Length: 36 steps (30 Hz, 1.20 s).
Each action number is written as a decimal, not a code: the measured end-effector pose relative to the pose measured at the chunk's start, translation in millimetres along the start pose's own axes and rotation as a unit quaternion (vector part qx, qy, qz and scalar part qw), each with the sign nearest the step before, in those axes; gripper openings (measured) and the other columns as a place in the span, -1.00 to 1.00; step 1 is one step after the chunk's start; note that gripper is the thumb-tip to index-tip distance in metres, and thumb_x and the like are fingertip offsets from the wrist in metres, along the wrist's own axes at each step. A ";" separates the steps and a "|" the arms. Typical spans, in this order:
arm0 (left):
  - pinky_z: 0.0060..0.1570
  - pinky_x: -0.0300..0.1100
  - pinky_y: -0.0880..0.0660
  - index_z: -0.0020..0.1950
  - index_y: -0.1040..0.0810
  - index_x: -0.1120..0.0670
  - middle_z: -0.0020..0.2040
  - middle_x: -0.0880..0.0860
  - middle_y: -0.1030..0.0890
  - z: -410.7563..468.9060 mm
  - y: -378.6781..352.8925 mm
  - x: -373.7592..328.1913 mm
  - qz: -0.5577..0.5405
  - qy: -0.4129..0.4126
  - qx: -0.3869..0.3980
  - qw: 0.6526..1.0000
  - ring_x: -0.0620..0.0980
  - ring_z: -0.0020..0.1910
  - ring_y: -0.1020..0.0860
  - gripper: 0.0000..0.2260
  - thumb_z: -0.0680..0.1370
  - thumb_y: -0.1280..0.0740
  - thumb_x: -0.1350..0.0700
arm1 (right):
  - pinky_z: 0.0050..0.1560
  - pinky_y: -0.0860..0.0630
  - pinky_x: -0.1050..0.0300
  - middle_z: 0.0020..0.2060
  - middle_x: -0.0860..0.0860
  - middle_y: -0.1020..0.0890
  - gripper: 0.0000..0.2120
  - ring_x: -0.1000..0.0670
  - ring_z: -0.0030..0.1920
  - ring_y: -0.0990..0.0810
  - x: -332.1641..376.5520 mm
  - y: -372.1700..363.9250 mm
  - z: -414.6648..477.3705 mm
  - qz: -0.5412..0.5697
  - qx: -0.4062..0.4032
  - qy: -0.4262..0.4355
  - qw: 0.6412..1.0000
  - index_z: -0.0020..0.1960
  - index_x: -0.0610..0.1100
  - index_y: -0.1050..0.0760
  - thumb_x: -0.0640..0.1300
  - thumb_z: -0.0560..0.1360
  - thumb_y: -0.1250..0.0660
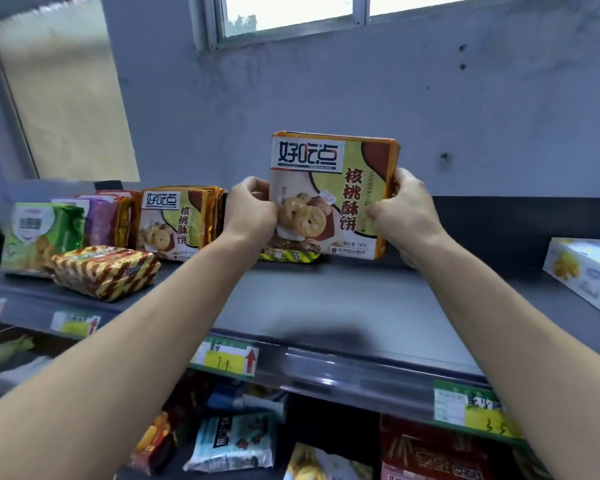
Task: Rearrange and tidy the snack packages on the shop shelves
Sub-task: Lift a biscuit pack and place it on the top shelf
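Observation:
A walnut biscuit package, orange-edged with green and brown print, stands upright at the back of the top shelf. My left hand grips its left edge and my right hand grips its right edge. Under its lower left corner a flat yellow-green package lies on the shelf, mostly hidden. To the left a row of matching walnut biscuit packages stands upright.
Further left stand purple and green packages, with a brown-and-gold striped pack lying in front. A white box lies at the shelf's right end. Price tags line the shelf edge; more snacks fill the lower shelf.

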<state>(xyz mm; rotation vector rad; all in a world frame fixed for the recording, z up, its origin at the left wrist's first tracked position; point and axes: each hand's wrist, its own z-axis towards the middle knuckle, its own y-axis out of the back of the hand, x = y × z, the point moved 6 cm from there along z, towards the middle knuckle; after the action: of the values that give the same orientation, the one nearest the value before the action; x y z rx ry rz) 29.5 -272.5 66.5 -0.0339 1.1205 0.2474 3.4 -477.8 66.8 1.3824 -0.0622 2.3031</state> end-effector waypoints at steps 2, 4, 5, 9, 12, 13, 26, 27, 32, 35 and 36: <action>-0.38 -0.19 -0.59 -0.17 -0.47 0.06 -0.18 0.04 -0.60 12.1 31.5 -0.6 0.003 -0.006 -0.021 1.000 0.00 -0.18 -0.61 -0.79 0.50 -0.30 0.38 | -0.06 -0.64 -0.09 -0.08 0.02 -0.63 -0.65 -0.04 -0.05 -0.64 14.5 -30.4 1.1 0.018 0.019 0.021 0.999 -0.07 0.06 -0.41 -0.40 0.42 -0.23; -0.38 -0.19 -0.57 -0.17 -0.46 0.07 -0.19 0.02 -0.59 26.5 63.0 0.8 0.016 -0.012 -0.040 0.999 -0.03 -0.21 -0.59 -0.79 0.50 -0.28 0.38 | -0.07 -0.64 -0.06 -0.08 0.04 -0.63 -0.64 -0.02 -0.04 -0.64 30.0 -62.6 2.6 0.027 0.033 0.040 0.998 -0.03 0.06 -0.43 -0.41 0.44 -0.21; -0.38 -0.20 -0.56 -0.16 -0.46 0.08 -0.19 0.03 -0.58 34.6 78.8 2.2 0.023 -0.015 -0.046 0.999 -0.04 -0.22 -0.58 -0.80 0.50 -0.26 0.39 | -0.08 -0.64 -0.05 -0.08 0.05 -0.63 -0.62 -0.01 -0.04 -0.64 37.5 -78.9 3.6 0.029 0.034 0.051 0.998 0.02 0.05 -0.44 -0.42 0.44 -0.19; -0.43 -0.26 -0.47 -0.02 -0.44 0.16 -0.15 0.06 -0.55 73.1 140.9 9.1 0.061 -0.023 -0.038 0.997 -0.04 -0.22 -0.53 -0.87 0.52 -0.25 0.37 | -0.12 -0.65 -0.02 -0.15 0.08 -0.59 -0.55 0.00 -0.08 -0.64 65.5 -144.5 7.8 0.025 0.021 0.079 0.996 0.09 0.07 -0.44 -0.44 0.44 -0.17; -0.38 -0.21 -0.50 -0.01 -0.42 0.18 -0.16 0.08 -0.52 104.4 185.9 17.7 0.096 -0.024 -0.028 0.995 -0.01 -0.20 -0.52 -0.88 0.52 -0.26 0.36 | -0.12 -0.65 -0.01 -0.12 0.04 -0.62 -0.52 -0.02 -0.09 -0.65 80.5 -198.7 12.8 0.030 0.020 0.077 0.996 0.13 0.06 -0.45 -0.46 0.44 -0.16; -0.35 -0.19 -0.52 -0.03 -0.42 0.18 -0.15 0.09 -0.52 114.6 199.4 23.7 0.107 -0.018 -0.025 0.994 0.01 -0.19 -0.52 -0.88 0.52 -0.27 0.36 | -0.12 -0.65 -0.01 -0.12 0.03 -0.63 -0.52 -0.02 -0.09 -0.66 83.2 -216.4 15.0 0.030 0.019 0.074 0.997 0.12 0.06 -0.46 -0.46 0.43 -0.16; 0.11 0.00 -0.54 0.06 -0.51 0.17 0.08 0.18 -0.58 188.4 269.4 132.3 0.215 0.070 0.081 0.971 0.18 0.12 -0.54 -0.79 0.50 -0.25 0.40 | 0.09 -0.59 0.00 0.07 -0.01 -0.62 -0.50 -0.06 0.05 -0.61 38.0 -338.5 20.2 -0.082 0.012 -0.044 0.996 0.31 -0.02 -0.47 -0.39 0.45 -0.21; 0.13 -0.01 -0.53 0.11 -0.52 0.19 0.12 0.18 -0.58 188.7 269.5 138.6 0.224 0.076 0.089 0.968 0.18 0.14 -0.53 -0.77 0.51 -0.24 0.39 | 0.12 -0.58 0.00 0.12 -0.01 -0.61 -0.47 -0.06 0.08 -0.60 29.3 -341.8 21.8 -0.099 0.015 -0.066 0.993 0.36 -0.03 -0.44 -0.38 0.44 -0.22; 0.09 -0.10 -0.49 0.18 -0.52 0.24 0.17 0.19 -0.55 187.7 267.2 160.2 0.253 0.090 0.118 0.956 0.17 0.20 -0.51 -0.77 0.55 -0.24 0.37 | 0.12 -0.59 -0.06 0.21 -0.04 -0.58 -0.41 -0.10 0.14 -0.59 -1.6 -353.3 21.7 -0.122 0.030 -0.123 0.984 0.42 -0.04 -0.36 -0.39 0.43 -0.19; 0.15 -0.05 -0.51 0.16 -0.53 0.23 0.15 0.19 -0.56 191.2 268.4 163.3 0.256 0.084 0.105 0.957 0.17 0.17 -0.52 -0.79 0.54 -0.27 0.35 | 0.08 -0.60 -0.07 0.18 -0.05 -0.59 -0.44 -0.11 0.12 -0.60 0.5 -355.7 19.7 -0.140 0.026 -0.115 0.983 0.41 -0.05 -0.37 -0.39 0.45 -0.18; 0.12 -0.07 -0.52 0.16 -0.53 0.24 0.13 0.18 -0.56 191.9 268.9 163.9 0.260 0.082 0.099 0.957 0.15 0.14 -0.53 -0.79 0.54 -0.27 0.34 | 0.06 -0.61 -0.07 0.14 -0.05 -0.61 -0.48 -0.11 0.09 -0.61 2.3 -356.3 18.7 -0.148 0.026 -0.109 0.983 0.37 -0.06 -0.41 -0.39 0.46 -0.18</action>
<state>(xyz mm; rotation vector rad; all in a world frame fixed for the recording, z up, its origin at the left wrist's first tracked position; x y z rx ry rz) 209.6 47.3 30.1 0.4313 1.3020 0.6096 160.1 -162.2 10.9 1.5519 0.1283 1.9182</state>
